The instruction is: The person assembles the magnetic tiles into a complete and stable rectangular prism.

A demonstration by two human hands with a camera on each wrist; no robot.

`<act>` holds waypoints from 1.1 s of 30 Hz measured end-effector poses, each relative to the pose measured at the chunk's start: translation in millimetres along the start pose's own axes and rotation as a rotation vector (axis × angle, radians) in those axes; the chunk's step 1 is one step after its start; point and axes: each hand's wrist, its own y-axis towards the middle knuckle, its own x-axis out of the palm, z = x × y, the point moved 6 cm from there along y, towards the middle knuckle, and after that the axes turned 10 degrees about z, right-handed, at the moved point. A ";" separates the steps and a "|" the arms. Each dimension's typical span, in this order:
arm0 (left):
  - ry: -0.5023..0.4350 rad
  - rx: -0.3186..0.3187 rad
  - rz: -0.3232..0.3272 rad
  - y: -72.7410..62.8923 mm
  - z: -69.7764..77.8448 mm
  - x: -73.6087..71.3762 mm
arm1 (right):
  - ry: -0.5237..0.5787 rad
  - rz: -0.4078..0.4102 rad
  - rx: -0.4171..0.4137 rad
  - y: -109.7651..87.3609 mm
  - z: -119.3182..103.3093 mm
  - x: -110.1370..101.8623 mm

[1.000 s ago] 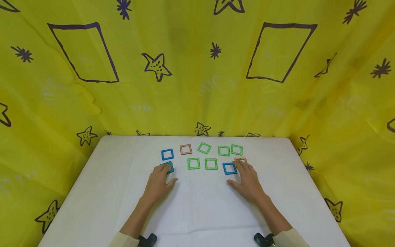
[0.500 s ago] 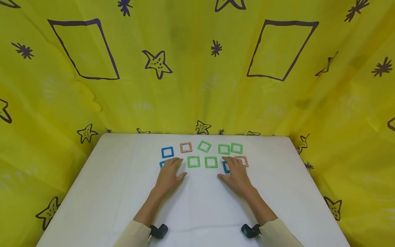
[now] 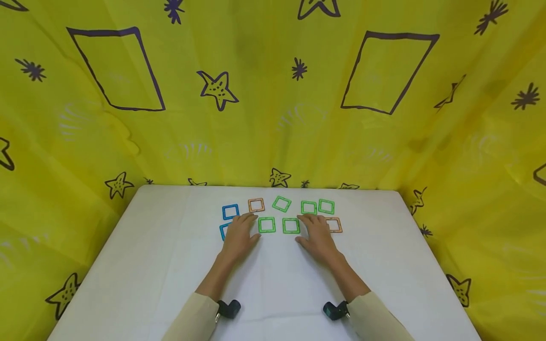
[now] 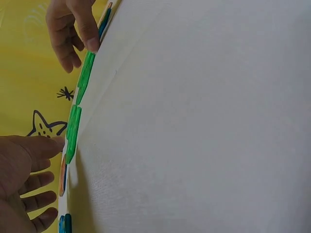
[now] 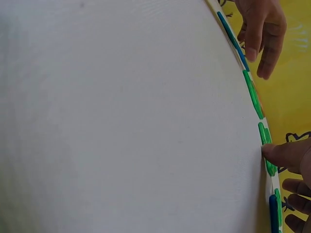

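Note:
In the head view, several square frame-shaped tiles lie in two rough rows on the white table. My left hand (image 3: 240, 237) hovers with fingers extended over the lower blue tile (image 3: 222, 232), covering most of it. Its fingertips and thumb stand just left of a green tile (image 3: 267, 231). My right hand (image 3: 317, 237), fingers extended, has its fingertips and thumb at the right edge of another green tile (image 3: 291, 232); the blue tile under that hand is hidden. In the left wrist view, the fingers (image 4: 41, 182) are spread with nothing held.
Behind the hands lie a blue tile (image 3: 223, 212), an orange tile (image 3: 257, 210), a tilted green tile (image 3: 275, 201) and two more green tiles, one of them (image 3: 326, 200) at the right. A second orange tile (image 3: 340, 225) sits beside the right hand. Yellow patterned cloth (image 3: 256, 132) surrounds the table (image 3: 273, 284).
Both hands have moved inward, the left one rightward and the right one leftward, toward the two front green tiles. The right-hand blue tile has become covered. The tiles have stayed in place.

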 end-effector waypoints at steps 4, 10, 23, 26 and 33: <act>0.058 0.025 -0.003 6.3 3.2 3.4 | -0.024 -0.001 -0.018 3.3 -3.5 3.7; 0.135 0.021 -0.059 11.3 4.9 15.1 | -0.036 -0.033 -0.017 7.4 -5.2 9.8; 0.171 0.017 -0.076 18.4 9.9 21.9 | -0.063 -0.042 -0.060 14.5 -8.9 12.7; 0.159 0.013 -0.072 18.5 10.4 21.6 | -0.066 -0.038 -0.063 15.1 -8.8 13.5; 0.150 0.024 -0.064 16.3 13.2 20.1 | -0.048 -0.027 -0.077 14.2 -8.1 14.8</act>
